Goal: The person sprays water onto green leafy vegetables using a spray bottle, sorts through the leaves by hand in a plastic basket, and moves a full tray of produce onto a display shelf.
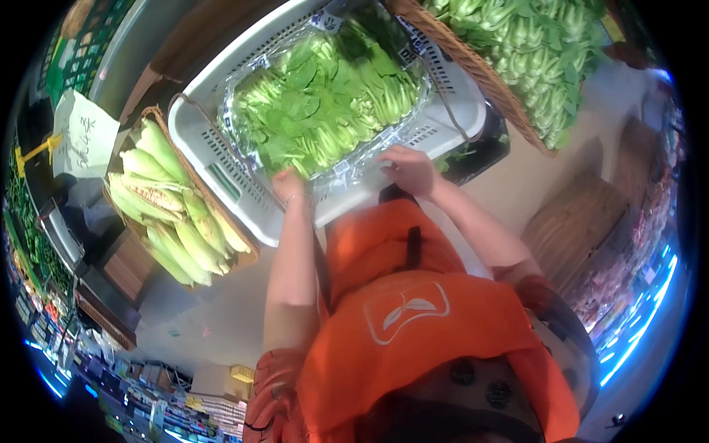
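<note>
Leafy greens with pale stems [327,105] lie in clear printed plastic wrap [340,176] inside a white plastic basket [263,224]. My left hand [289,185] is at the near left edge of the greens, its fingers curled against the leaves and wrap; whether it grips either is hard to tell. Over the basket's near side, by the loose wrap, is my right hand [409,170], its fingers bent and somewhat apart, with nothing plainly held. The basket's thin handles rest across its left and right ends.
On the left stands a wicker basket [252,257] of corn in husks [183,210], beside a handwritten paper sign [83,135]. At the upper right, another wicker basket [487,77] holds bok choy [532,61]. A black crate [487,158] adjoins the white basket's right end.
</note>
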{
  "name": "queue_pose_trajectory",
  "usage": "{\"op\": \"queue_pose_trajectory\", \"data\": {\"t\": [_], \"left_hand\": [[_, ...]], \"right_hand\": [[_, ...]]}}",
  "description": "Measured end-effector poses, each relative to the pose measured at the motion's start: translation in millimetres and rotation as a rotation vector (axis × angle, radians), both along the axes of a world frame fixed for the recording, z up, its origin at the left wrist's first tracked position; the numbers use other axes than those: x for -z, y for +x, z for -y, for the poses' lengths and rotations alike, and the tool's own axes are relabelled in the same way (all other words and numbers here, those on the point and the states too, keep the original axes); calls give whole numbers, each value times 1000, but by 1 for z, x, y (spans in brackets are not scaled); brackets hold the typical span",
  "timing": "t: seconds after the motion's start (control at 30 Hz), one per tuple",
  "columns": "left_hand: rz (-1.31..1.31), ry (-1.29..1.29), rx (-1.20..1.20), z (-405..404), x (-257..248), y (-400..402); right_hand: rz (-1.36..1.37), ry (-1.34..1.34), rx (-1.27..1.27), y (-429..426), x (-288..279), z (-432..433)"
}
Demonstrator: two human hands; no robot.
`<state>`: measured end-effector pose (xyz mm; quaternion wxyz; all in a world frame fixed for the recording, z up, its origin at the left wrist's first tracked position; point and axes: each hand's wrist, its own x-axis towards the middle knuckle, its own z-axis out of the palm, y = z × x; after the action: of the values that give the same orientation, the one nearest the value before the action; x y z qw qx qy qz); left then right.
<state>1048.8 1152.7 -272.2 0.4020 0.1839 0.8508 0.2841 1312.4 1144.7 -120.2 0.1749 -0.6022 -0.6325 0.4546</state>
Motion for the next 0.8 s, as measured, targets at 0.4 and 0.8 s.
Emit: {"op": "queue_pose_trajectory", "data": {"t": [0.4, 0.8], "left_hand": [[617, 362, 1370, 59, -137, 170], [719, -154, 999, 38, -133, 132]], "right_hand": [[455, -129, 281, 95, -39, 68], [172, 32, 289, 47, 25, -23]]}}
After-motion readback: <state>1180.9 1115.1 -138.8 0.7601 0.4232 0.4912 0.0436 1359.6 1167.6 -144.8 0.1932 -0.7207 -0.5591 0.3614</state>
